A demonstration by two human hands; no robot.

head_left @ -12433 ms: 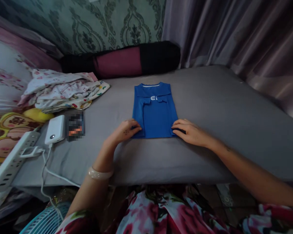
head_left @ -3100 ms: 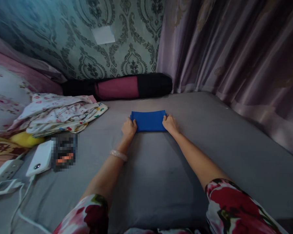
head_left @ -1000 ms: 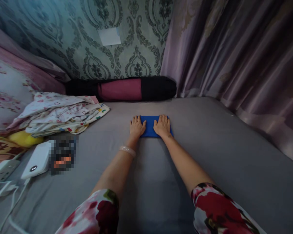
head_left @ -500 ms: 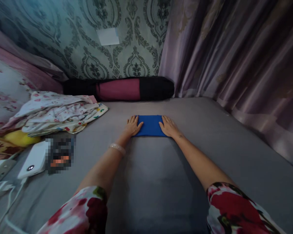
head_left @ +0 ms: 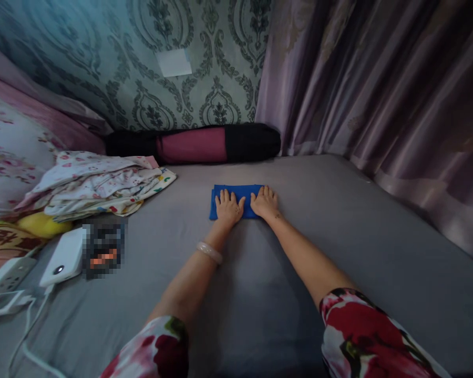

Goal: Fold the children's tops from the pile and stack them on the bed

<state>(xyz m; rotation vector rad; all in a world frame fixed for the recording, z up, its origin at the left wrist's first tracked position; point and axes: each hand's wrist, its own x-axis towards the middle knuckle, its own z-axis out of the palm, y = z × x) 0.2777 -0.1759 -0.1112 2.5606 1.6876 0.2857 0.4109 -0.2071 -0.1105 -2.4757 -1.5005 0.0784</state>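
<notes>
A folded blue cloth (head_left: 245, 193) lies flat on the grey bed sheet (head_left: 252, 273) in front of me. My left hand (head_left: 229, 208) rests palm down on its left half, fingers spread and thumb out. On the right end lies my right hand (head_left: 265, 202), also palm down, with the fingers stretched forward. The thumbs point toward each other, with blue fabric showing between them. At the left edge, a lower layer of the cloth sticks out a little. A pale bangle (head_left: 209, 252) circles my left wrist.
To the left are crumpled printed cloths (head_left: 102, 178), a yellow object (head_left: 43, 224), a white power bank (head_left: 65, 257) with a cable, a power strip (head_left: 11, 275) and a blurred-out item (head_left: 104, 249). A black-and-pink roll (head_left: 197, 146) lies along the wall; curtains (head_left: 358, 89) hang on the right.
My left hand has moved right, from the cloth's left edge onto its surface, uncovering that end. My right hand has shifted slightly left and inward. The view has turned slightly.
</notes>
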